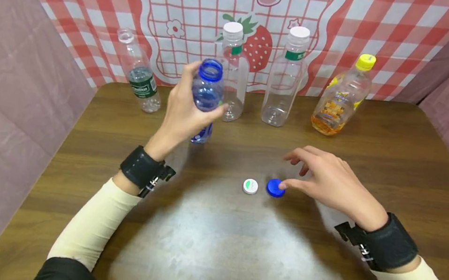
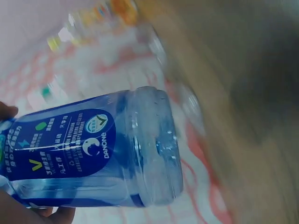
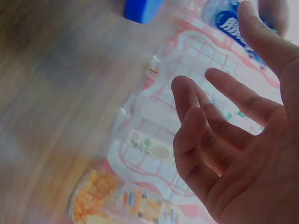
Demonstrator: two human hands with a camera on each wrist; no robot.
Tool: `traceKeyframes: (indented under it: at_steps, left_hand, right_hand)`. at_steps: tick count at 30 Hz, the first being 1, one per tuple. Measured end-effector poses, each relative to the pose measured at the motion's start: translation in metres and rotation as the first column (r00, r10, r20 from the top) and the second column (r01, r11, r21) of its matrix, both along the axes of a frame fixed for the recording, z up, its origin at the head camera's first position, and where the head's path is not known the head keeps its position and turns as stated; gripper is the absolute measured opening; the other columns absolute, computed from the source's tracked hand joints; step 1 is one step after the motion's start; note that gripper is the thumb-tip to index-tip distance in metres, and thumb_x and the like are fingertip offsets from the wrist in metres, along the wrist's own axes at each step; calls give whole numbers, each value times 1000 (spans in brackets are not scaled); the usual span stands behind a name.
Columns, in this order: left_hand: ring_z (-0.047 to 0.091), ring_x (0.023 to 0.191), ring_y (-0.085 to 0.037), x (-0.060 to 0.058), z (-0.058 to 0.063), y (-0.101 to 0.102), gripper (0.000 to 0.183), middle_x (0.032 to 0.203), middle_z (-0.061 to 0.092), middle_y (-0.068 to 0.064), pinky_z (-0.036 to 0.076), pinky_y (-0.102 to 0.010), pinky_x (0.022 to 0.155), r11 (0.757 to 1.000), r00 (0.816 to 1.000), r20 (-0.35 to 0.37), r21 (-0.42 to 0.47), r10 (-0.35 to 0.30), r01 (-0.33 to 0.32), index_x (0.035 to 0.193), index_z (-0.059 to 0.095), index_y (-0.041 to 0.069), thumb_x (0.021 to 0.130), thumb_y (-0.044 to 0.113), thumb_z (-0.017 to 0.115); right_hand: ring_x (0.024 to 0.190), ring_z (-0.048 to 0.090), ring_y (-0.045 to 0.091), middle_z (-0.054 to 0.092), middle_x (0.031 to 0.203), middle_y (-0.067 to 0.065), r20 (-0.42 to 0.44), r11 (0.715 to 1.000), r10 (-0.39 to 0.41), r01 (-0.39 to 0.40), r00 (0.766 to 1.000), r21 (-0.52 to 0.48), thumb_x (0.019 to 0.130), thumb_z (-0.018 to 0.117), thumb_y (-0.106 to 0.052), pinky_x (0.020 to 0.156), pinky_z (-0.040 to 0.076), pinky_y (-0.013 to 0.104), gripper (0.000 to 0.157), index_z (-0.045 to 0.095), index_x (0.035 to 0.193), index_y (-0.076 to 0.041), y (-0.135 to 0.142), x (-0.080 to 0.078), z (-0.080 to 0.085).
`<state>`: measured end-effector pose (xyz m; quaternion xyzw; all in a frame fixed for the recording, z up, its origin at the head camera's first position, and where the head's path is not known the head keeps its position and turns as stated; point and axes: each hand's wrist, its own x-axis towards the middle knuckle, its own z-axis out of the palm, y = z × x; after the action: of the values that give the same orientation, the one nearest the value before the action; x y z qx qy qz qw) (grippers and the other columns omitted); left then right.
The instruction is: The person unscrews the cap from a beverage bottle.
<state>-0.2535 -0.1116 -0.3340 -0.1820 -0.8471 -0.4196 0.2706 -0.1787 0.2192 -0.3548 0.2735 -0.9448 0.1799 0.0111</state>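
Note:
My left hand [image 1: 182, 114] grips an uncapped blue plastic bottle [image 1: 207, 91] around its upper part, mouth upward. Its dark blue printed label and clear ridged base [image 2: 156, 147] fill much of the left wrist view. On the right, my right hand [image 1: 327, 179] hovers over the table with loosely bent fingers and holds nothing. Its thumb tip overlaps the edge of a blue bottle cap [image 1: 274, 188] in the head view; in the right wrist view the cap [image 3: 143, 9] appears apart from the fingers. Just left of that cap lies a white cap [image 1: 250, 186] with a green mark.
Along the back of the wooden table [image 1: 193, 249] stand an uncapped clear bottle [image 1: 143, 79], two clear bottles with white caps, one [image 1: 238, 82] behind the blue bottle and another [image 1: 283, 84], and a yellow-capped bottle [image 1: 340, 101]. A red-checked cloth [image 1: 97, 5] hangs behind.

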Motion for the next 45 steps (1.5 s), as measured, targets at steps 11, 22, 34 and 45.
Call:
traceKeyframes:
  at_steps: [11,22,34,45]
  left_hand:
    - [60,121,-19,-87,-14,-38,84,137,61,-5,52,-35,101,939,941,209,167,265,-301,145,44,21,77,43,88]
    - [61,123,-23,-114,-31,-37,85,139,60,-8,50,-36,105,910,931,197,226,307,-347,148,38,18,79,30,86]
    - [36,149,-8,-88,-29,-34,103,164,36,-7,28,-21,121,909,951,111,279,289,-309,160,21,17,80,34,84]
    - [40,148,-22,-39,-14,30,100,154,44,-22,27,-34,127,980,923,-373,199,98,-24,152,36,-2,76,34,90]
  right_hand:
    - [87,68,9,74,112,-2,-12,998,-17,17,1000,-61,86,80,-51,71,51,33,45,70,120,-23,8,5,9]
    - [86,69,9,73,109,-5,-44,996,-24,20,999,-88,92,76,-44,69,52,33,30,72,113,-24,12,11,15]
    - [87,69,10,74,109,-3,-33,995,-26,22,999,-101,97,71,-41,70,53,33,25,72,114,-23,12,10,16]
    - [94,72,16,74,112,2,-3,985,-50,49,999,-167,96,73,-38,73,56,37,45,61,134,-18,14,6,19]
